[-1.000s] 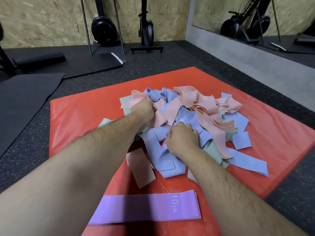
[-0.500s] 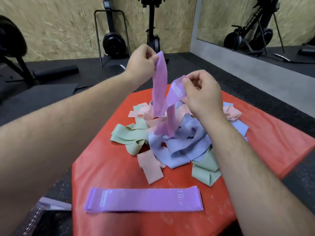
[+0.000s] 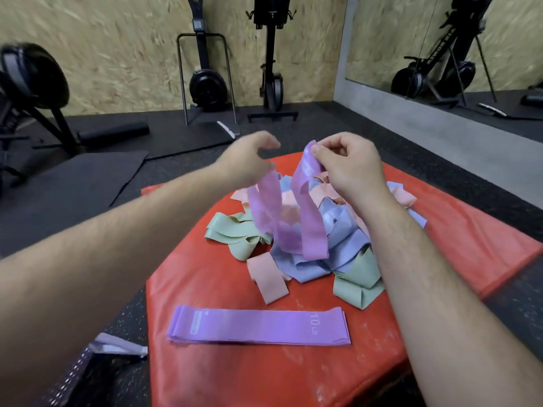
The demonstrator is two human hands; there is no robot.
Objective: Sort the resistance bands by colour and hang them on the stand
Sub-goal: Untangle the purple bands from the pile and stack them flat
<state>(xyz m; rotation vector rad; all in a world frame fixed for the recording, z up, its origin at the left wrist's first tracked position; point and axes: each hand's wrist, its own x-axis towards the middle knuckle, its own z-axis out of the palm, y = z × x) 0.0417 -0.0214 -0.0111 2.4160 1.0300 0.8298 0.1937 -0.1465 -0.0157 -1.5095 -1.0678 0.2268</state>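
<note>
- The right hand (image 3: pixel 349 168) is raised above the far half of the red mat (image 3: pixel 205 289), its fingers (image 3: pixel 318 149) pinching the top end of a purple band (image 3: pixel 308 218).
- That band hangs as a twisted loop above the mat's middle, its lower end over the pile of bands (image 3: pixel 338 239).
- The left hand (image 3: pixel 246 160), blurred, is above the mat's far edge. Its fingers are curled beside the loop's other strand, and it cannot be told whether they grasp it.
- The mixed pile of blue, pink and green bands lies on the mat's middle.
- A stack of purple bands (image 3: pixel 258 326) lies flat near the mat's near edge.
</note>
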